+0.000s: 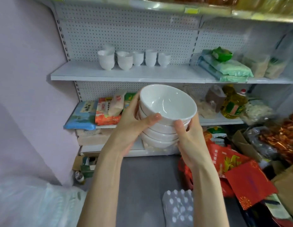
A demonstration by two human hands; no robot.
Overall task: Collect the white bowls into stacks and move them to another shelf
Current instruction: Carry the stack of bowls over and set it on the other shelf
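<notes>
A stack of several white bowls (167, 110) hangs in the air in front of the shelving, tilted towards me so the top bowl's inside shows. My left hand (136, 122) grips the stack's left side, thumb on the top bowl's rim. My right hand (190, 136) grips the right side, thumb against the rims. Behind and above, a white shelf (126, 75) carries several small stacks of white footed cups (124, 60) near the pegboard back.
Green packets (224, 69) lie on the same shelf at the right. The shelf below holds food packets (106, 110) and oil bottles (232, 105). Red bags (241, 174) and a pack of water bottles (178, 208) crowd the floor at the right; a pink wall stands left.
</notes>
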